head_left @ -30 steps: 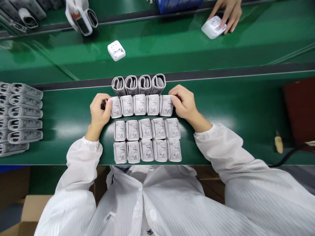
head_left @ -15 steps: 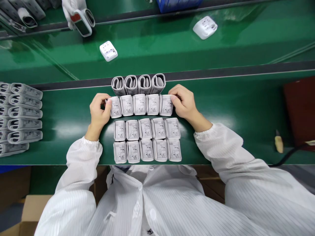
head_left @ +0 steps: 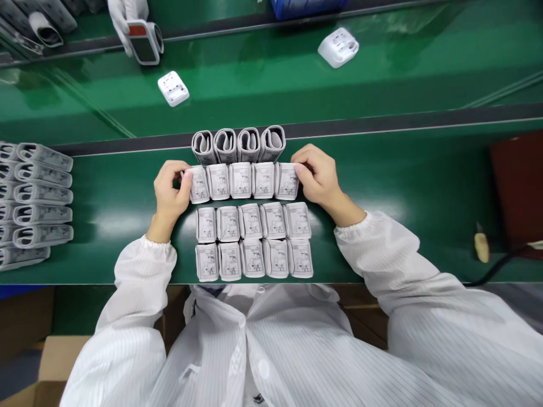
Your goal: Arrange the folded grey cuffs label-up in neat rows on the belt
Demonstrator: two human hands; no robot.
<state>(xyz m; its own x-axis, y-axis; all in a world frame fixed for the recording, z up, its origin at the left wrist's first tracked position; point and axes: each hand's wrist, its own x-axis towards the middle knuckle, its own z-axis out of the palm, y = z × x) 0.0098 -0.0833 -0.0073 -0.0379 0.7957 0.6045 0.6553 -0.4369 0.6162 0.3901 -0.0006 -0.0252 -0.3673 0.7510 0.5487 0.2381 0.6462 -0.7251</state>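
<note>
A row of several folded grey cuffs (head_left: 241,181), printed with line drawings, lies between my two hands. My left hand (head_left: 172,186) grips the row's left end, its thumb on the end cuff and its fingers curled behind. At the opposite end, my right hand (head_left: 316,175) pinches the last cuff with thumb and bent fingers. Touching the row's far side, several rolled cuffs (head_left: 225,146) stand with their coiled ends showing. Closer to my body, two more rows of folded cuffs (head_left: 252,221) lie printed side up near the table edge.
Stacked rolled cuffs (head_left: 42,212) sit at left. Beyond a dark rail, white plastic housings (head_left: 173,89) lie on a green belt (head_left: 254,85). A co-worker's gloved hand (head_left: 121,22) holds a small device with a screen. A yellow-handled tool (head_left: 481,246) and a dark red block (head_left: 517,192) are at right.
The white housings on the belt have shifted left. The co-worker's device has turned slightly. My hands and the cuff rows stay practically where they were.
</note>
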